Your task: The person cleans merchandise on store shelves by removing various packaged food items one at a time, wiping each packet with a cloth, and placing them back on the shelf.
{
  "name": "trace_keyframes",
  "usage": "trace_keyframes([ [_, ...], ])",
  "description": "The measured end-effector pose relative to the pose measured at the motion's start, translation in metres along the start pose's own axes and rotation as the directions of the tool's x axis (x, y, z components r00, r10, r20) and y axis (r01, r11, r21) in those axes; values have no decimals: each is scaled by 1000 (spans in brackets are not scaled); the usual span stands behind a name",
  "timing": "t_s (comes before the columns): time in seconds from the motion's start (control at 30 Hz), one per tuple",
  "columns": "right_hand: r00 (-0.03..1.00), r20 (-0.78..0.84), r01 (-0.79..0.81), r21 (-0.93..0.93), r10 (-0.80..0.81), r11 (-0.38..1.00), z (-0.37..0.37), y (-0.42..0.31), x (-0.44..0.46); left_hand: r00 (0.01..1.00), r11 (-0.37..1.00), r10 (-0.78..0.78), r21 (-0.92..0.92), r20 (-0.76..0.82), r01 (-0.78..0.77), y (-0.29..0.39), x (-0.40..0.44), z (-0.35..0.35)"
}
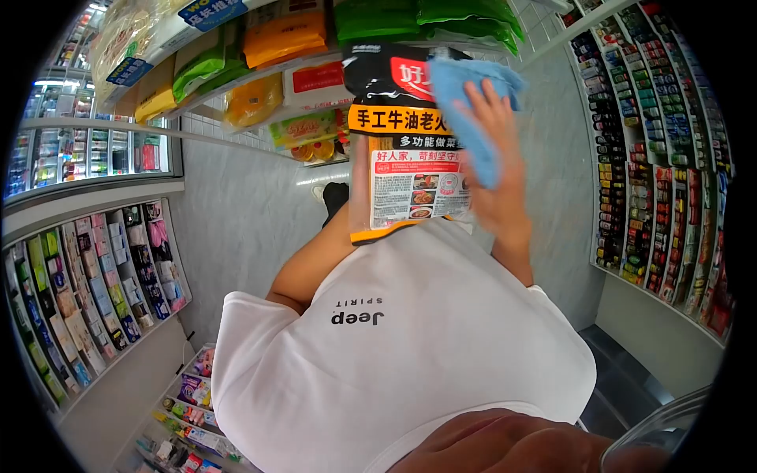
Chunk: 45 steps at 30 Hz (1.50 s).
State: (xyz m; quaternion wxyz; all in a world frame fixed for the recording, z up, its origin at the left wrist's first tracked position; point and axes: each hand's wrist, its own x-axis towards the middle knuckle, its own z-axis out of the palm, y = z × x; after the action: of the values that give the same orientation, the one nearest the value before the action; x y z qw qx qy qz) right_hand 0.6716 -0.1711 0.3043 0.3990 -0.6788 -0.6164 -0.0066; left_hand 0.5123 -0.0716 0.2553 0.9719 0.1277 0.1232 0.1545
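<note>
A large food packet, black and orange with Chinese print and a white label, stands upright in front of the white shirt. My left forearm runs behind the packet, and the packet hides my left hand. On the packet's upper right side lies a folded light blue cloth. My right hand holds this cloth, fingers pressed over it against the packet, slightly blurred by motion. Part of the packet's red logo and text is covered by the cloth.
Above the packet, a wire shelf holds orange, yellow and green bags. Racks of small packages stand at the left. Rows of bottles and cans fill the right side. A glass-fronted cooler is at the upper left. Grey floor shows between them.
</note>
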Motion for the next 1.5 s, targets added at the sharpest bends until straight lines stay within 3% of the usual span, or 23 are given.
trace_keyframes([
  [0.03, 998, 33, 66, -191, -61, 979, 11, -9, 2, 999, 999, 20, -41, 37, -18, -1, 1, -4],
  [0.07, 997, 46, 69, -171, -62, 983, 14, -14, -1, 987, 957, 18, -290, 160, 30, -1, 6, -20],
  [0.17, 995, 73, 78, -118, -69, 990, 23, -25, -10, 889, 944, 132, -329, 439, 22, 0, 5, -19],
  [0.27, 997, 28, 75, -101, -73, 992, 28, -26, -12, 917, 932, 106, -359, 384, 42, -1, 3, -19],
  [0.3, 998, 9, 64, -83, -63, 994, 27, -23, -9, 954, 964, 80, -267, 288, 0, 1, 3, -13],
  [0.37, 997, -71, 29, -54, -33, 998, 24, -15, 0, 999, 986, 48, 163, -22, -44, 1, -2, 5],
  [0.47, 972, -231, -44, 21, 48, 999, 23, 4, 18, 993, 939, -2, 342, -121, 43, -5, -2, 15],
  [0.57, 993, -118, 16, -73, -24, 997, 13, -10, 24, 986, 937, -166, 307, -37, 169, -9, 7, -3],
  [0.6, 992, -95, 79, -73, -85, 994, 16, -17, 24, 991, 942, -127, 306, -53, 137, -12, 6, -4],
  [0.7, 984, -118, 133, 3, -132, 991, 18, -16, 21, 993, 941, -91, 319, -77, 111, -14, 4, 4],
  [0.8, 974, -225, 49, 73, -32, 996, 21, 5, 26, 973, 908, -224, 350, -63, 231, 0, -1, 26],
  [0.9, 972, -196, 132, 5, -128, 991, 27, -12, 28, 955, 909, -286, 292, -85, 298, -7, 6, 9],
  [0.93, 967, -200, 162, -6, -160, 987, 30, -22, 28, 960, 889, -217, 370, -178, 269, -7, 3, 18],
  [1.03, 955, -126, 265, -33, -267, 964, 24, -18, 29, 983, 920, -146, 350, -112, 176, -2, 4, 36],
  [1.07, 962, -137, 237, -4, -235, 972, 24, -8, 30, 971, 939, -209, 253, -119, 233, -4, 9, 30],
  [1.17, 973, -42, 223, -89, -227, 971, 21, -8, 28, 970, 951, -152, 239, -188, 196, -1, 12, 41],
  [1.3, 941, 180, 309, -111, -287, 944, 22, -28, 12, 982, 969, -116, 201, -150, 145, 1, 16, 37],
  [1.43, 872, 324, 401, -43, -367, 915, 26, -34, -3, 991, 988, -83, 123, -105, 96, 2, 16, 34],
  [1.5, 868, 323, 411, -38, -378, 911, 25, -33, -6, 996, 996, -59, 65, -69, 64, 1, 19, 30],
])
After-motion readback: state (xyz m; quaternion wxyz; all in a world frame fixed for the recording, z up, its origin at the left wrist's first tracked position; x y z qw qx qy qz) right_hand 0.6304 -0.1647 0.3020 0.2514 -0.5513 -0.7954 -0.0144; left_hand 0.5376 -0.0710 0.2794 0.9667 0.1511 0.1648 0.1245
